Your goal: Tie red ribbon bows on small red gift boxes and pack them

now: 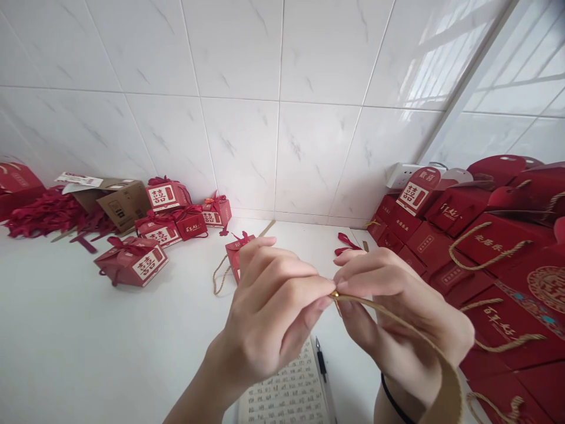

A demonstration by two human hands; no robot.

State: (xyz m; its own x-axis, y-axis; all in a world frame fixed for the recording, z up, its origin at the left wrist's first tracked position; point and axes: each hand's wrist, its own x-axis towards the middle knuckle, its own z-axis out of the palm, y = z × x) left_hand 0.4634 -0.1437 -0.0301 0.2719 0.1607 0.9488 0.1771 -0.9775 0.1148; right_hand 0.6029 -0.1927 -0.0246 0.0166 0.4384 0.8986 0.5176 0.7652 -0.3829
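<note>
My left hand (273,309) and my right hand (395,306) meet fingertip to fingertip above the white table (110,353). Both are closed in a pinch on a tan ribbon (408,325), which trails down over my right palm and wrist. Where the fingertips come together, a small shiny gold piece (336,294) shows on the ribbon; its exact shape is too small to tell. Behind my left hand, partly hidden, stands a red gift box (233,253) with a twisted cord handle.
An open notebook (286,391) with handwriting and a black pen (321,358) lie below my hands. Red boxes (441,247) are piled at right. At left are bow-tied boxes (132,262), a cardboard box (123,206) and dark red ribbons (42,212). A tiled wall (238,147) closes the back.
</note>
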